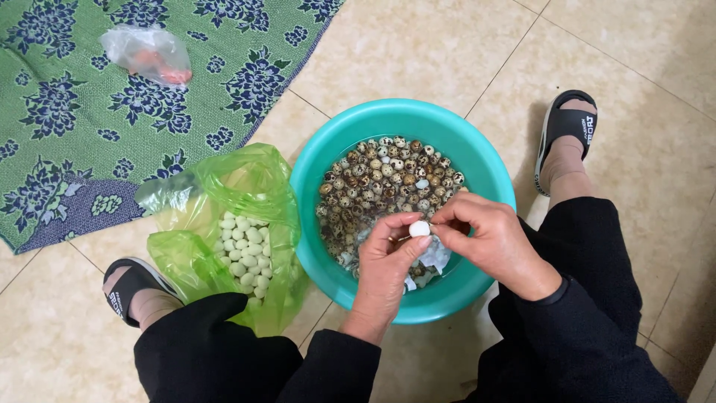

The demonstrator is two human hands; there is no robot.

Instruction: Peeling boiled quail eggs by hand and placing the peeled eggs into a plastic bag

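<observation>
Teal basin (321,160) on floor, holding water and many speckled quail eggs (380,183). Above basin's near side, left hand (385,261) and right hand (488,239) both pinch one peeled white egg (419,228). Left of basin, green plastic bag (186,254) with peeled eggs (245,250). Farther left, patterned mat (67,104).

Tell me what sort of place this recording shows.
Probably a home floor used for kitchen prep: beige floor tiles, a green flowered mat, and a teal basin of speckled small eggs beside a green bag of peeled ones.
</observation>
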